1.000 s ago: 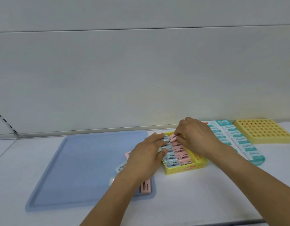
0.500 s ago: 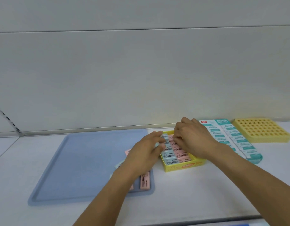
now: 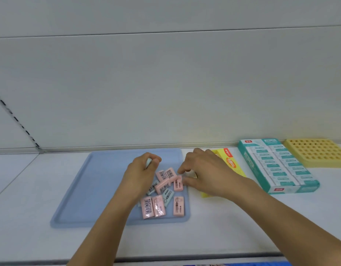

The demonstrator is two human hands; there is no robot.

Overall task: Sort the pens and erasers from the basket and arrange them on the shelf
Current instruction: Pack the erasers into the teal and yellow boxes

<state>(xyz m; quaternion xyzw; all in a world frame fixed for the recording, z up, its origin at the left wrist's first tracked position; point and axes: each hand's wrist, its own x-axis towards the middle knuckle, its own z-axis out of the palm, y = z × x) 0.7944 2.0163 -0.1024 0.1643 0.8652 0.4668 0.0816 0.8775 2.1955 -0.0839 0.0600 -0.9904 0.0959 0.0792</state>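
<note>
Several pink and pale blue erasers (image 3: 162,196) lie in a loose pile on the right part of a blue tray (image 3: 92,189). My left hand (image 3: 140,173) hovers over the pile and grips a pale blue eraser (image 3: 148,161) in its curled fingers. My right hand (image 3: 202,173) reaches in from the right, and its thumb and forefinger pinch the upper end of a pink eraser (image 3: 178,186) at the tray's right edge. A yellow eraser box (image 3: 231,162) stands behind my right hand, which hides most of it.
A teal and white box of erasers (image 3: 277,166) lies to the right of the yellow box. A yellow block full of holes (image 3: 317,152) sits at the far right by the back wall. The white shelf surface (image 3: 31,189) extends left of the tray.
Both hands left the yellow box and came over the tray. My left hand now holds a pale blue eraser, and my right hand has reached a pink one. The view shifted left.
</note>
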